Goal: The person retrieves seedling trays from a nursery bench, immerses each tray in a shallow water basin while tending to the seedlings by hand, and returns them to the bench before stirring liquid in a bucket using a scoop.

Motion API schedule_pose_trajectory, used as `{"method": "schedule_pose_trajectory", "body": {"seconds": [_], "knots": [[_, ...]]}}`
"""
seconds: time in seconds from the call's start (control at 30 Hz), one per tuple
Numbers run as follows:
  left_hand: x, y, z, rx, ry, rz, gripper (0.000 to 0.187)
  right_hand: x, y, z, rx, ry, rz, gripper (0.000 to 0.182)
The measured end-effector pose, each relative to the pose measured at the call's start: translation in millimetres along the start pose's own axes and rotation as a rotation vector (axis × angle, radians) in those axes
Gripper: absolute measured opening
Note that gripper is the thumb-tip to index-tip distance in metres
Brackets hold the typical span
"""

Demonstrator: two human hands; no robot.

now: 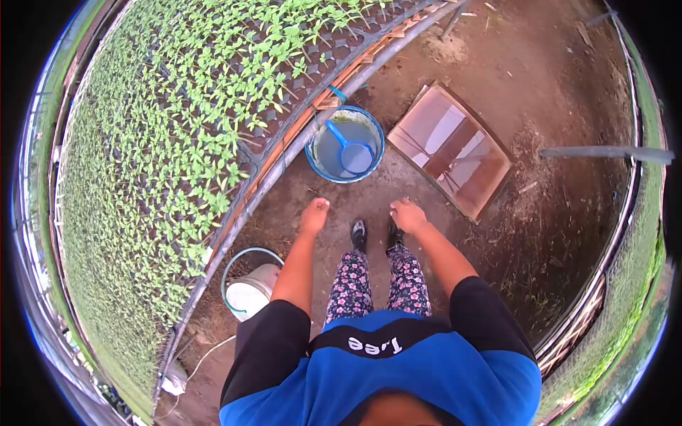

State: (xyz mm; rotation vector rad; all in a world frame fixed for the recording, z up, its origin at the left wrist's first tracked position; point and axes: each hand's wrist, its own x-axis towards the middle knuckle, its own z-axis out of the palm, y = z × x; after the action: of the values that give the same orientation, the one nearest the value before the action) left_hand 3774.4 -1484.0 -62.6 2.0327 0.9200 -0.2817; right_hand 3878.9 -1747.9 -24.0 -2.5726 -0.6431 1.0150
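Note:
My left hand [315, 215] is held out in front of me with its fingers curled in, near the plant bench. My right hand [408, 214] is also closed, its fingers bent together above my right boot. Whatever either hand may hold is hidden or too small to make out. Just beyond them stands a blue bucket [317, 172] of cloudy water on the dirt floor. A blue long-handled dipper [356, 157] rests in it, its handle towards the far left. Neither hand touches the bucket.
Seedling trays [192, 135] fill a raised bench with a pipe edge [298, 144] on my left. A shallow rectangular basin [455, 149] of brownish water lies right of the bucket. A pale lidded pail [250, 291] stands behind my left hand. A grey pole [604, 152] juts in at right.

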Motion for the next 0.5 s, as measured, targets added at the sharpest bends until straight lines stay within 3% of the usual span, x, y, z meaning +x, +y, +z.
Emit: {"method": "schedule_pose_trajectory", "body": {"seconds": [0.17, 0.2, 0.3, 0.33, 0.43, 0.5], "knots": [[82.3, 3.6, 47.2, 0.167, 0.103, 0.053, 0.024, 157.0, -12.9, 12.0, -0.268, 0.088, -0.278, 0.029], [102.3, -5.7, 55.6, 0.262, 0.111, 0.072, 0.029, 185.4, -17.2, 18.1, -0.349, 0.104, -0.34, 0.03], [134.6, -21.4, 81.7, 0.334, 0.437, 0.182, 0.044, 253.6, -38.2, 42.9, -0.546, 0.041, -0.462, 0.029], [149.1, -30.4, 90.0, 0.416, 0.475, 0.133, 0.06, 283.3, -37.7, 66.3, -0.558, 0.026, -0.525, 0.03], [185.4, -47.8, 113.8, 0.318, 0.683, 0.039, 0.068, 355.3, -33.8, 123.9, -0.795, 0.015, -0.69, 0.034], [201.8, -56.3, 125.3, 0.251, 0.734, 0.074, 0.071, 394.3, -32.1, 139.6, -1.148, 0.178, -0.759, 0.037]]}}
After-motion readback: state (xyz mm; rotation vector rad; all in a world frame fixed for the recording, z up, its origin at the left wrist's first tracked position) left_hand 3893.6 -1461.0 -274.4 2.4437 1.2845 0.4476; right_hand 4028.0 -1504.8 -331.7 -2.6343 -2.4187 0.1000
